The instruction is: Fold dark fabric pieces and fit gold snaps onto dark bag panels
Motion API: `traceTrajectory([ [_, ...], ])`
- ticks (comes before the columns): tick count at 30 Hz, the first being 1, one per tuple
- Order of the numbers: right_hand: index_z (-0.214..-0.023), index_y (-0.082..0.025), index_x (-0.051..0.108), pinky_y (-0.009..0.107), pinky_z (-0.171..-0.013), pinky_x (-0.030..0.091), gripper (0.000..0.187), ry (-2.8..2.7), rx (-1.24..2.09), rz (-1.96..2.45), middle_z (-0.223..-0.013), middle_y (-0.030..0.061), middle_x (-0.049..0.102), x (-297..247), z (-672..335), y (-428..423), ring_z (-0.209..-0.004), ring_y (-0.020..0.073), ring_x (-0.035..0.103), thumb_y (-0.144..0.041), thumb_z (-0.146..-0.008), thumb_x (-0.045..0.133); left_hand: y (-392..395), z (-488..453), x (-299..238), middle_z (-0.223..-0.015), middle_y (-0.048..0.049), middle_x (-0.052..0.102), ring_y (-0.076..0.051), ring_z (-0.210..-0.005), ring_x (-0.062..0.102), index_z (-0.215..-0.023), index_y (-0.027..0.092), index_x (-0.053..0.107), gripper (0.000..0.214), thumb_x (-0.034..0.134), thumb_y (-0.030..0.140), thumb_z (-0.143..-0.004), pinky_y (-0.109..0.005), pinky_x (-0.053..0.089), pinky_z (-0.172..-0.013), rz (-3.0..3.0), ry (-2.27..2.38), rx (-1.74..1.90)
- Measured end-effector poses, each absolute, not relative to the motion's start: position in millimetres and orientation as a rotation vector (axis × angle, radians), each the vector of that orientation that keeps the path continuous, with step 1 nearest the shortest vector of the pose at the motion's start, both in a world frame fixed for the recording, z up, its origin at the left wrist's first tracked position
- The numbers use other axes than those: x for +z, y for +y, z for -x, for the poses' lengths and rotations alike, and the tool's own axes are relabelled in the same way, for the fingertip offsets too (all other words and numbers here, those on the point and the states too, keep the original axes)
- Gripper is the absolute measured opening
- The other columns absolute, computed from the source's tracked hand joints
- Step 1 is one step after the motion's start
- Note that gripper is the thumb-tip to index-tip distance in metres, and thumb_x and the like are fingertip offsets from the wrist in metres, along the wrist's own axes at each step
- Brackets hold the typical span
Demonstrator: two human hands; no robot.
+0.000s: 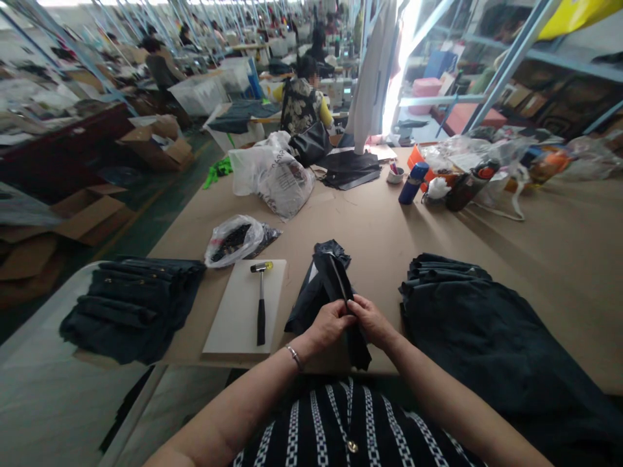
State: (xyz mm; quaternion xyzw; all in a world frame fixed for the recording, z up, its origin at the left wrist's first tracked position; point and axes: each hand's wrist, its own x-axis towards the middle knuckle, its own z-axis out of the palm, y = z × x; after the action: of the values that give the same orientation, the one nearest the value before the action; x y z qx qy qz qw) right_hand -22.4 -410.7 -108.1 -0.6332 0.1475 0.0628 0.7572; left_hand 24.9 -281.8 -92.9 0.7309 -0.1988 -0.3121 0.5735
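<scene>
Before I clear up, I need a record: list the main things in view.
Folded cloth pile: one, dark, left
Draped cloth pile: one, dark, right
Rectangular board: one, white, left of hands
Slim hammer: one, black and yellow, on board
Open plastic bag: one, whitish, beyond board
Cylindrical flask: one, blue, back right
Open cardboard boxes: several, brown, left floor
Narrow cloth piece: one, black, between hands
Left hand: one, bare, centre
Right hand: one, bare, centre
</scene>
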Motion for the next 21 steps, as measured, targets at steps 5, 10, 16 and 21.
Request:
traceTrajectory([
  [5,-0.087,-0.016,0.064,0.031,-0.081,0.046,0.023,0.215,0.188,1.506,-0.084,0.0026,0.066,-95,18,-424,-0.086,0.0198,0.058,-0.029,-0.069,0.057,-277,-26,-90,-0.086,-0.0047,0.065,-0.019,-0.083,0.058,-0.089,0.013,0.063,0.021,0.062,0.026,-0.072,-0.029,0.045,-0.076,-1.620,-0.400,-0.758],
  [10,-0.084,-0.016,0.059,0.027,-0.066,0.045,0.022,0.298,0.085,1.615,-0.074,-0.0006,0.060,-88,19,-424,-0.069,0.0153,0.053,-0.028,-0.067,0.050,-279,-28,-84,-0.099,-0.0051,0.066,-0.020,-0.091,0.059,-0.100,0.015,0.062,0.038,0.071,0.023,-0.063,-0.029,0.047,-0.082,-1.390,-0.141,-0.724],
  [16,-0.061,-0.018,0.047,0.022,-0.052,0.033,0.012,0.307,0.074,1.784,-0.055,-0.0066,0.045,-79,27,-432,-0.056,0.0100,0.040,-0.025,-0.059,0.057,-289,-32,-74,-0.078,-0.0062,0.068,-0.018,-0.072,0.060,-0.075,0.010,0.067,0.023,0.072,0.013,-0.053,-0.029,0.047,-0.073,-1.182,0.159,-0.784],
  [21,-0.068,-0.019,0.052,0.025,-0.058,0.035,0.012,0.518,-0.072,1.842,-0.056,-0.0054,0.047,-87,20,-493,-0.060,0.0127,0.044,-0.025,-0.059,0.055,-287,-4,-31,-0.079,-0.0065,0.070,-0.019,-0.074,0.061,-0.077,0.010,0.071,0.033,0.064,0.003,-0.047,-0.030,0.048,-0.075,-1.067,-0.034,-1.103],
])
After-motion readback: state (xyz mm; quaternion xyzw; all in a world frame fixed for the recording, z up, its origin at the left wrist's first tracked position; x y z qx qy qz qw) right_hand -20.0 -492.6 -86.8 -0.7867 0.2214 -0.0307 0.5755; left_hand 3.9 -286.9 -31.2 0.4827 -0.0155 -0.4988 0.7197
